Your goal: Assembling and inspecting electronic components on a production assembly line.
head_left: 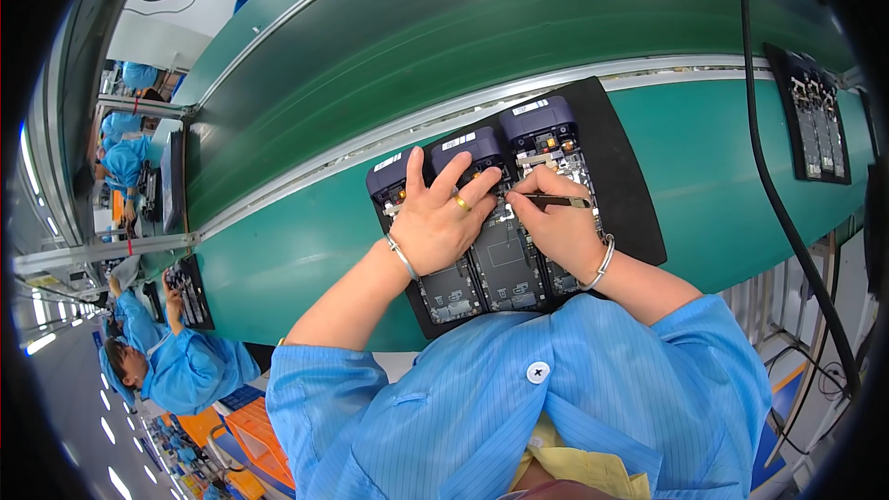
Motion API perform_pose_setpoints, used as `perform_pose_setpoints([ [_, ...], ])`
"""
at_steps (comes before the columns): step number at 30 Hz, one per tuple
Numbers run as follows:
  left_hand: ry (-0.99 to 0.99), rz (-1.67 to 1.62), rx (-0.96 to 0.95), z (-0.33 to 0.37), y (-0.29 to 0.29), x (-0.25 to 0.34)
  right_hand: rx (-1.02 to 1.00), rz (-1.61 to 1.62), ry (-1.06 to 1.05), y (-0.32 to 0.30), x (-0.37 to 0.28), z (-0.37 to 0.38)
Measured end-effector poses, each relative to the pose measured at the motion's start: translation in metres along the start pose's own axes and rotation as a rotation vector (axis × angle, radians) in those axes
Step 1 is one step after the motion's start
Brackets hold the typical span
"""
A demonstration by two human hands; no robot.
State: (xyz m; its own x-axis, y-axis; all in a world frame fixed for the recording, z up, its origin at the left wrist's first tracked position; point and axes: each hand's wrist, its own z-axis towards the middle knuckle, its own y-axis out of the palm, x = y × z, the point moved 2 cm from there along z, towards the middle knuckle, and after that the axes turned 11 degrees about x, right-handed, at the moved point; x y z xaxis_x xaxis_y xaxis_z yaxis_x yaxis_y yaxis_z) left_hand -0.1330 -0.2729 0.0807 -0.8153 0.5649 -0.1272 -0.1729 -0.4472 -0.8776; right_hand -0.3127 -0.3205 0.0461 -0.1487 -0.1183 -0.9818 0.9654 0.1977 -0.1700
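Observation:
Three opened handheld devices lie side by side on a black mat: a left device, a middle device and a right device. Each has a dark blue-purple end and a bare circuit board. My left hand rests over the left and middle boards with its fingers spread. In my right hand, dark tweezers are pinched between thumb and fingers. Their tip is over the middle device's upper board, close to my left fingertips. Whether the tip grips a small part is too small to tell.
A green conveyor belt runs beyond a metal rail. Another black mat with similar devices lies far right, past a hanging black cable. At left, a co-worker in blue handles a device. Orange crates stand below.

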Motion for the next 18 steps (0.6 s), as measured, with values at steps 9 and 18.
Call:
perform_pose_setpoints([
  [9, -0.048, -0.122, -0.006, 0.005, 0.001, -0.007, 0.028, -0.001, 0.033, -0.001, -0.005, 0.002],
  [18, -0.045, -0.144, 0.005, 0.003, 0.004, -0.012, 0.017, 0.005, 0.059, 0.000, -0.003, 0.002],
])
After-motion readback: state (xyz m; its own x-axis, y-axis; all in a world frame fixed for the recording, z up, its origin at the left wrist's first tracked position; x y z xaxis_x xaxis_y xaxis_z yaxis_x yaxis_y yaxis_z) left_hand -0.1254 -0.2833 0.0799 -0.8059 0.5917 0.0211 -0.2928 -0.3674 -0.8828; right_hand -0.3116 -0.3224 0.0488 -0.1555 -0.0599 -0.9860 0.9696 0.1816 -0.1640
